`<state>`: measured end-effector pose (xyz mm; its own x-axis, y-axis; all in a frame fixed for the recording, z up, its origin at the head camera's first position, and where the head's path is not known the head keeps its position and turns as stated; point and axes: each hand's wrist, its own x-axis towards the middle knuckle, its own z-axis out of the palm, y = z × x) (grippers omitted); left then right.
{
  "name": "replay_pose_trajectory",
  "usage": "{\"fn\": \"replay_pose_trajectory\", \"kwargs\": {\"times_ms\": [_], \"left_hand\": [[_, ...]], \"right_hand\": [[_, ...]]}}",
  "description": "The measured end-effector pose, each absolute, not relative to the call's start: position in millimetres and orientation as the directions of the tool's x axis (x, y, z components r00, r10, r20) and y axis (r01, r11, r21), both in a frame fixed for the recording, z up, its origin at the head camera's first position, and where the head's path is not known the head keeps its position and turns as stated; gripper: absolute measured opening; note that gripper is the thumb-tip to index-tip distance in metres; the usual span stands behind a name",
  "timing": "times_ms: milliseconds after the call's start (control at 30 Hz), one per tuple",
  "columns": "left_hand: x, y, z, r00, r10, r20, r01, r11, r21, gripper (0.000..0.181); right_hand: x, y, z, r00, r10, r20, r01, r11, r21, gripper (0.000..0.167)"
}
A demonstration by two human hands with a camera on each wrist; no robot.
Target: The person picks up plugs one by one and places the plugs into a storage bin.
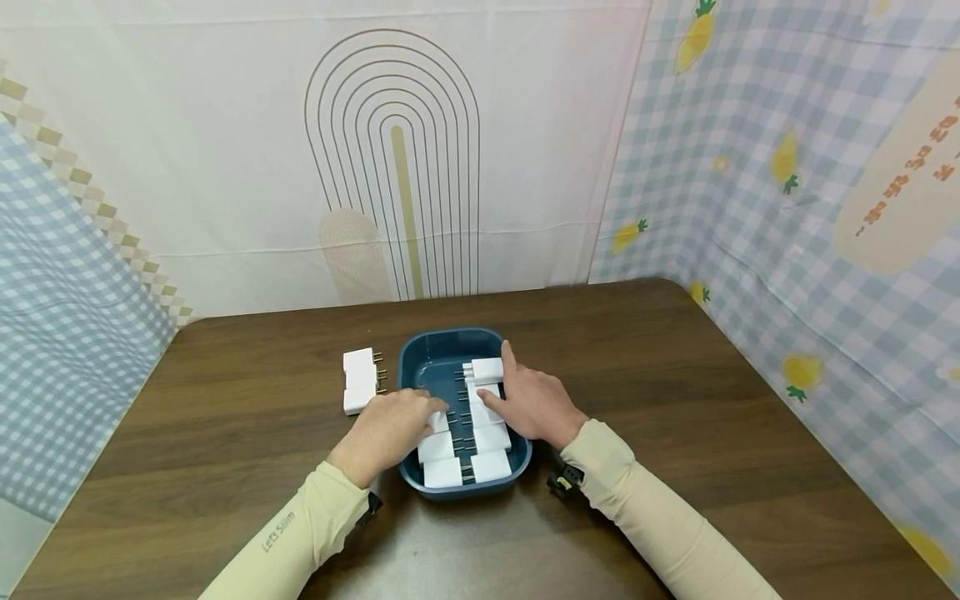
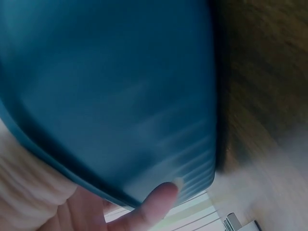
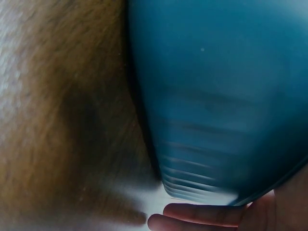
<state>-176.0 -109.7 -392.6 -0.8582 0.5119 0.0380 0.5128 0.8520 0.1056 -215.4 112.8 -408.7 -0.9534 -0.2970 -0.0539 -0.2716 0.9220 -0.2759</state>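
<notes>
A blue plastic basin [image 1: 452, 493] holds two columns of white plug adapters [image 1: 491, 466], their metal pins facing inward. My left hand [image 1: 390, 429] reaches over the left rim, its thumb and index finger pinching a white plug adapter [image 1: 439, 422] in the left column. One fingertip of that hand shows against the basin's outer wall [image 2: 106, 96] in the left wrist view. At the right rim, my right hand [image 1: 536, 402] lies with its thumb stretched over the right column and its index finger straight along the rim. Other fingers [image 3: 202, 216] hang beyond the outer wall.
Several white plug adapters [image 1: 361, 381] lie in a row on the brown wooden table [image 1: 225, 433], left of the basin, pins to the right. A patterned white cloth [image 1: 247, 150] hangs behind the table, and a checked cloth [image 1: 757, 208] hangs along its right side.
</notes>
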Motion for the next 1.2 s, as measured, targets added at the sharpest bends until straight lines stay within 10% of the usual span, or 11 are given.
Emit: {"fn": "replay_pose_trajectory", "kwargs": {"times_ms": [567, 1200], "left_hand": [[-173.8, -108.4, -396.7, -0.795, 0.572, 0.202, 0.568, 0.819, -0.085, 0.016], [-172.3, -119.5, -380.3, -0.782, 0.617, 0.087, 0.62, 0.785, 0.008, 0.027]], "right_hand": [[-215.7, 113.6, -408.1, -0.954, -0.296, -0.046, -0.272, 0.922, -0.276, 0.091], [-215.5, 113.9, -407.5, -0.953, -0.298, -0.046, -0.276, 0.922, -0.271, 0.091]]}}
